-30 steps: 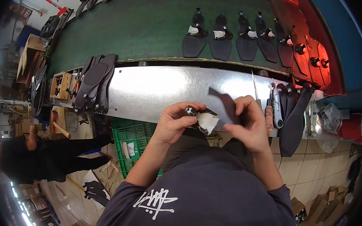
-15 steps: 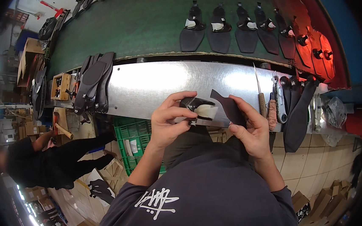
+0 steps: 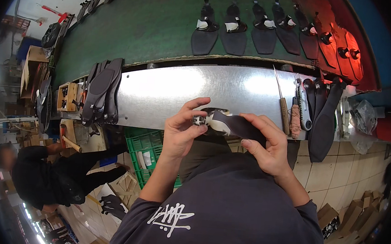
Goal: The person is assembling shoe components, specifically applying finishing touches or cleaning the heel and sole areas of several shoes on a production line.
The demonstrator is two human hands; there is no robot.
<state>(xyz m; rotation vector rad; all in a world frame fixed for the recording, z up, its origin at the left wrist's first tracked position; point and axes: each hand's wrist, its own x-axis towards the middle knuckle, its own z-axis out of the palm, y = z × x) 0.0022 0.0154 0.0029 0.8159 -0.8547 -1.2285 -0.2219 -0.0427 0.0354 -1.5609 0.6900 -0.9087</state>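
My left hand [image 3: 179,132] pinches a glossy black shoe strap [image 3: 215,110] with a pale lining, a light-coloured piece showing by the thumb. My right hand [image 3: 269,144] grips a flat black insole [image 3: 242,125] between thumb and fingers. The insole's narrow end meets the strap between my hands; whether it passes through the loop I cannot tell. Both hands are above the near edge of a shiny metal worktop [image 3: 161,89].
Several insoles with straps [image 3: 234,35] lie in a row on the green table [image 3: 143,21]. An awl [image 3: 283,108] and a cutter [image 3: 305,119] lie right of my hands. Stacked insoles [image 3: 101,89] and a wooden box [image 3: 66,96] sit left. A green crate [image 3: 142,157] stands below; a person [image 3: 49,174] is at left.
The insole and strap, apart before, now meet and overlap. My right hand has moved slightly left, and the strap has turned in my left hand. The person at left has shifted.
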